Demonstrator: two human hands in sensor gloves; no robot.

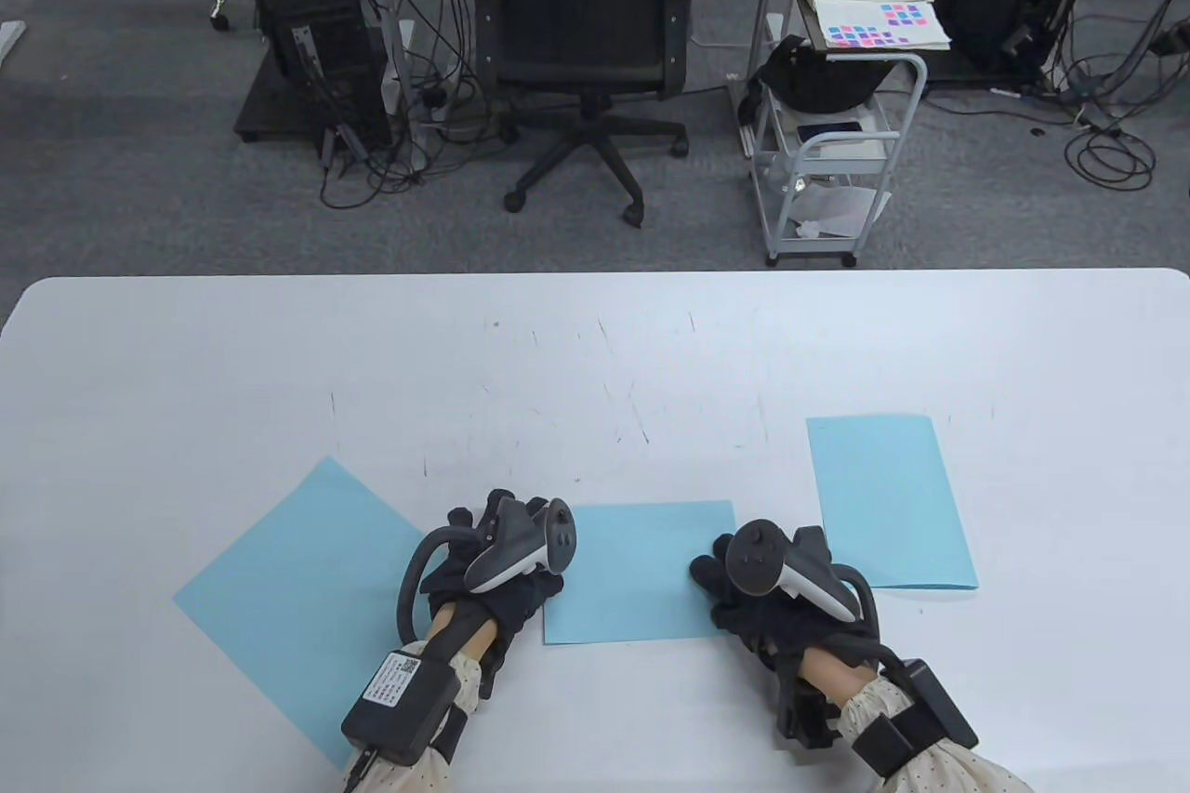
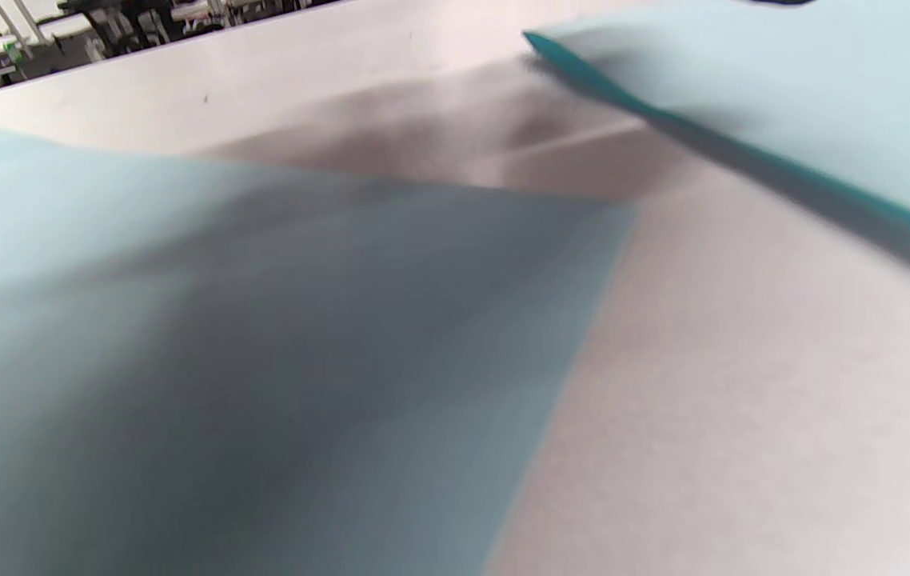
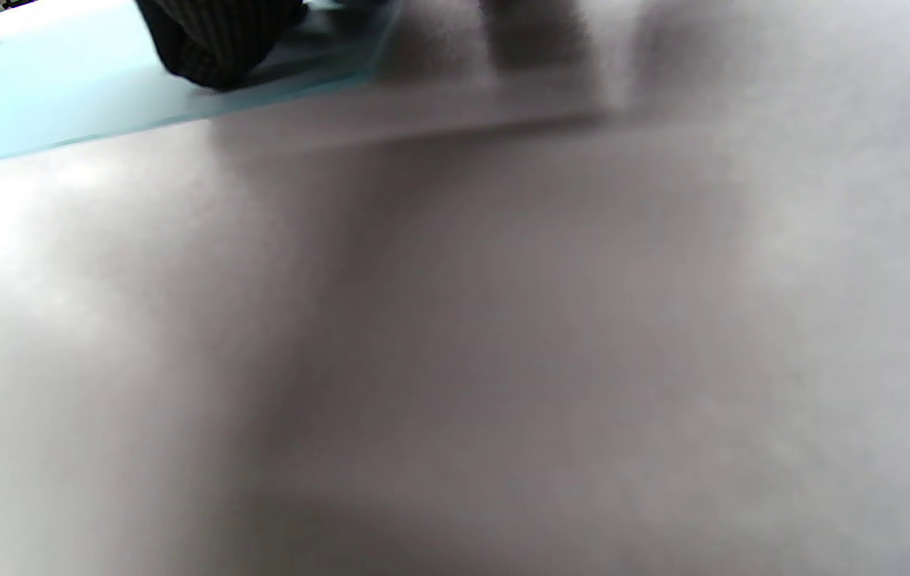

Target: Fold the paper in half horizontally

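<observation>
1. A folded blue paper [image 1: 641, 572] lay at the near middle of the white table [image 1: 595, 347], its long axis running left to right, with one hand at each short end.
2. The left hand [image 1: 493, 570] rested at the paper's left edge and the right hand [image 1: 753, 588] at its right edge, both about equally near; a dark fingertip [image 3: 215, 48] pressed down on the sheet in the right wrist view.
3. Whether the fingers of either hand were spread or curled could not be told, as trackers covered them.
4. A flat blue sheet [image 1: 297, 588] lay angled to the left and another folded sheet [image 1: 888, 505] to the right.
5. Beyond the far edge stood an office chair [image 1: 581, 40] and a white cart [image 1: 837, 142] on grey carpet.
</observation>
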